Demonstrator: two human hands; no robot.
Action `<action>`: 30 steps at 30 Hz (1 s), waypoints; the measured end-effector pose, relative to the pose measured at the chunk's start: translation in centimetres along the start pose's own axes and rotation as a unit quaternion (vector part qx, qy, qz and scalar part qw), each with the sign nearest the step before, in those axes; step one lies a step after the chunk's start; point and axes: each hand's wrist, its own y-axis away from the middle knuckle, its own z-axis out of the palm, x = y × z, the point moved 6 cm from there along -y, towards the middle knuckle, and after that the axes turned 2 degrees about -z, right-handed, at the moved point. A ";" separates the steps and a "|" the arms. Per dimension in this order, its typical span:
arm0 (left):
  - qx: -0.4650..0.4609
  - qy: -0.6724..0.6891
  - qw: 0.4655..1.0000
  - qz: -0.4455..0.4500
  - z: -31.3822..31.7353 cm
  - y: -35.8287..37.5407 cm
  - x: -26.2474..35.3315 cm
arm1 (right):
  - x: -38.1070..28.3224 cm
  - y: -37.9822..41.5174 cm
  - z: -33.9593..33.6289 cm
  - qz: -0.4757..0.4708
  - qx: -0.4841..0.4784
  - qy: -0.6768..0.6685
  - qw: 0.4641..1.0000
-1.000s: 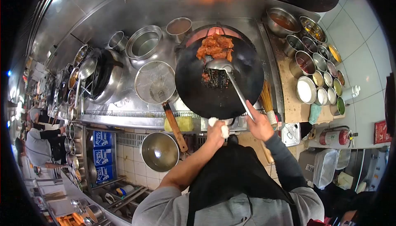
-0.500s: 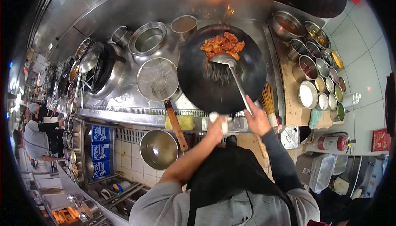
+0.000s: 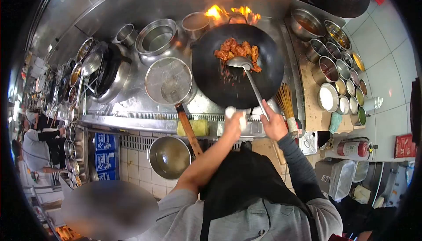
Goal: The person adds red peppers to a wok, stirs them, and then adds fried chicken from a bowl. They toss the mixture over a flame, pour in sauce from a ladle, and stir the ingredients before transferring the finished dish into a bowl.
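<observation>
Flames [image 3: 215, 12]: taller behind the wok than half a second ago, when I see only sparks there; the left hand has moved forward too.
Apron [image 3: 248, 175]: black, nearest of all, below both arms.
Pot [image 3: 169, 157]: low on the left, liquid inside, the strainer's wooden handle just beside it.
Right hand [image 3: 275, 126]: fingers wrapped round the ladle's shaft, its wooden end poking out below.
Left hand [image 3: 234, 129]: fingers closed on the cloth at the wok's near edge; whether they grip a handle under it, I can't tell.
Cloth [image 3: 243, 121]: white, bunched.
Sponge [image 3: 200, 127]: yellow, left of the left hand.
Brush [image 3: 285, 100]: bristles up, just right of the wok.
Wok [image 3: 237, 96]: black, over the burner.
Strainer [image 3: 169, 76]: round mesh, left of the wok.
Ladle [image 3: 239, 62]: bowl against the meat, inside the wok.
Meat [image 3: 235, 47]: red-brown pieces heaped in the wok's far half.
Tub [image 3: 195, 25]: steel, at the back, left of the flames.
</observation>
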 end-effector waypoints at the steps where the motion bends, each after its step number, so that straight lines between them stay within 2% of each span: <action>1: 0.011 0.016 1.000 0.002 -0.6 2.3 -0.9 | -0.5 0.7 -0.4 0.033 -0.014 -0.037 0.999; 4: 0.017 0.056 0.998 0.012 1.2 6.6 0.2 | -2.5 3.9 -2.8 0.022 -0.005 -0.015 1.000; 5: 0.023 0.029 0.999 -0.027 1.6 5.6 0.4 | -2.6 5.0 -3.4 0.039 0.000 -0.024 0.999; 6: 0.048 0.078 0.995 -0.040 2.3 4.3 0.7 | -2.4 6.4 -3.8 0.057 0.003 -0.031 0.998; 8: 0.006 0.065 0.997 -0.044 3.9 1.1 2.2 | -2.3 7.8 -4.5 0.066 0.002 -0.026 0.997; 10: 0.017 0.061 0.997 -0.043 4.6 -1.0 3.4 | -1.7 8.3 -5.1 0.119 0.003 -0.054 0.991; 12: 0.004 0.044 0.998 -0.052 4.4 -2.7 3.8 | 0.1 7.5 -5.0 0.099 0.026 -0.038 0.994; 14: -0.008 0.022 0.998 -0.064 4.1 -4.2 3.8 | 1.5 6.2 -5.9 0.027 0.108 -0.007 0.994; 15: -0.003 0.019 0.998 -0.060 3.8 -4.8 3.8 | 3.1 5.5 -6.3 0.095 0.095 -0.072 0.988; 16: 0.001 0.013 0.998 -0.057 3.6 -4.9 4.0 | 2.1 4.1 -7.8 0.138 0.092 -0.156 0.974; 18: -0.028 0.082 0.996 -0.035 3.4 -3.8 4.1 | 4.7 1.7 -10.3 0.088 0.136 -0.156 0.974; 19: -0.043 0.084 0.994 -0.050 3.2 -2.6 3.8 | 5.3 0.4 -12.3 0.092 0.143 -0.191 0.967; 20: -0.057 0.086 0.992 -0.066 2.8 -0.9 3.2 | 6.8 -1.0 -14.3 0.109 0.153 -0.177 0.966; 22: -0.019 0.142 0.985 -0.099 0.7 2.9 1.3 | 9.4 -4.5 -18.8 0.003 0.232 -0.036 0.972; 24: 0.014 0.076 0.993 -0.091 -1.6 6.7 -0.9 | 14.4 -9.5 -22.4 -0.048 0.267 -0.010 0.963; 26: 0.077 0.061 0.992 -0.078 -2.9 9.7 -3.1 | 18.8 -14.8 -25.2 -0.019 0.266 0.008 0.964; 28: 0.104 0.019 0.993 -0.043 -4.4 12.1 -4.9 | 23.4 -19.9 -27.0 0.129 0.221 0.011 0.967; 29: 0.128 -0.027 0.991 -0.015 -4.9 13.0 -5.3 | 26.4 -22.9 -27.3 0.133 0.220 0.004 0.966; 30: 0.142 -0.016 0.990 -0.007 -5.3 13.4 -5.9 | 30.1 -25.8 -27.2 0.137 0.216 -0.003 0.967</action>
